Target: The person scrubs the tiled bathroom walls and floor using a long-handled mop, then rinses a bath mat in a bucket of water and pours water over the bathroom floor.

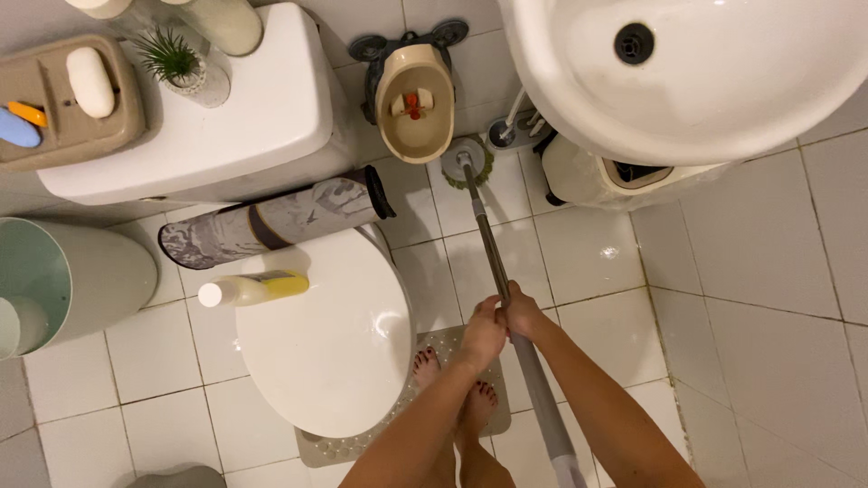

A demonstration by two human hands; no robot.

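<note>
Both hands grip a long grey pole (493, 253) with a round scrubbing head (467, 161) resting on the tiled floor between the toilet and the sink. My left hand (484, 330) wraps the pole's middle, and my right hand (524, 314) holds it right beside, just above. The pole runs back down between my arms. My bare feet (452, 389) stand on a perforated beige mat (398, 425) next to the closed white toilet lid (330, 343).
A yellow bottle (253, 289) lies on the toilet lid; a rolled mat (271, 221) leans behind it. A beige holder (414, 99) and toilet brush stand (506, 131) sit by the wall. White sink (705, 99) upper right, bin (63, 280) left.
</note>
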